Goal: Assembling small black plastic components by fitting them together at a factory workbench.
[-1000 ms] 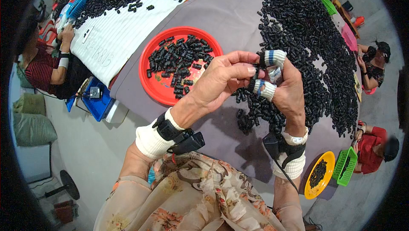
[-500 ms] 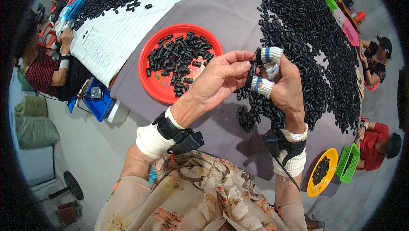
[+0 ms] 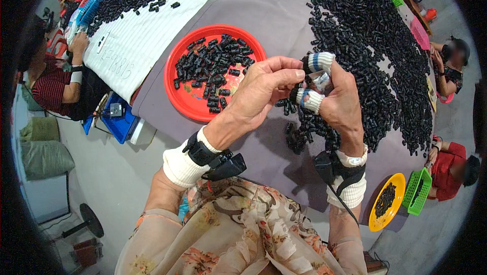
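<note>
Grey-covered worktop: black parts heaped right, red tray left

Head view. Black parts form a broad heap beyond my right hand; a smaller lot lies in the red tray. My left hand has thumb and forefinger drawn together, meeting the curled fingers of the right. Something dark shows at the meeting point; I cannot tell whether a part is gripped there or only the dark ends of the finger covers show. Silvery-white patch inside the right hand's curl: not identifiable.

Placement (my judgement): tray beside the left hand, heap beside the right, so each is a short reach. Fingertips brought together would steady a small piece from two sides; the covers probably spare the skin.

Orientation: parts are short cylinders. In the tray, long axes lie at mixed angles, a few at the near side roughly left to right. No common direction in the heap. At my fingertips, no axis or leading end is readable.
</note>
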A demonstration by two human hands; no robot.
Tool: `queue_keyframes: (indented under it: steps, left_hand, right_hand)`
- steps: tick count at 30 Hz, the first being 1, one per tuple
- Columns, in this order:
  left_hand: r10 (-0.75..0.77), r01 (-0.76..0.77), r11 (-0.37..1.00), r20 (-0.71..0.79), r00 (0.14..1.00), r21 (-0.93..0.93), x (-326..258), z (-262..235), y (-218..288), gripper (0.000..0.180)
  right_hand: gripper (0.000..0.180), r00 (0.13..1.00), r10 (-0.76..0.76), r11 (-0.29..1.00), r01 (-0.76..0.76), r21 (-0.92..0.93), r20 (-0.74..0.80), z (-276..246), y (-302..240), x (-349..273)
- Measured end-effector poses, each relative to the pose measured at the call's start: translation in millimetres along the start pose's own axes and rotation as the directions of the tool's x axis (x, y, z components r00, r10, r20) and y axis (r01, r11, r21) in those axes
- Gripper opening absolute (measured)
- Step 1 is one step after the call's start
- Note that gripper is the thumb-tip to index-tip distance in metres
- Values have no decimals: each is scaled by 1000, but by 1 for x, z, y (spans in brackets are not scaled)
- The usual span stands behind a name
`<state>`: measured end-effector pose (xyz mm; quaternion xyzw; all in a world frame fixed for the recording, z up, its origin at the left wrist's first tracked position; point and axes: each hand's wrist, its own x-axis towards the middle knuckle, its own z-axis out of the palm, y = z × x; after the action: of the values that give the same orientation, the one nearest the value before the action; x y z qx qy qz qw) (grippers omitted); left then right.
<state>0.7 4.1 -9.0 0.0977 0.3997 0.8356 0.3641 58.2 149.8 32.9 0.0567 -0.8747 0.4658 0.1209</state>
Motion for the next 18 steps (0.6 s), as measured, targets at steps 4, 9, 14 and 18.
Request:
queue_keyframes:
  steps: [4, 9, 14, 18]
  left_hand:
    - [2, 13, 987, 98, 995, -160, 1, -5, -5, 28]
    - [13, 28, 966, 154, 988, -257, 1, -7, -7, 30]
    - [25, 19, 963, 158, 987, -270, -1, -14, -7, 28]
    - [15, 26, 966, 154, 988, -256, -1, -10, -7, 26]
  right_hand:
    - [38, 998, 59, 996, -58, 61, -12, -2, -3, 0]
    - [41, 995, 83, 996, -81, 42, -62, 0, -4, 0]
    - [38, 989, 141, 989, -142, -26, -37, -2, -2, 2]
    - [34, 992, 114, 993, -113, -18, 61, -2, 9, 4]
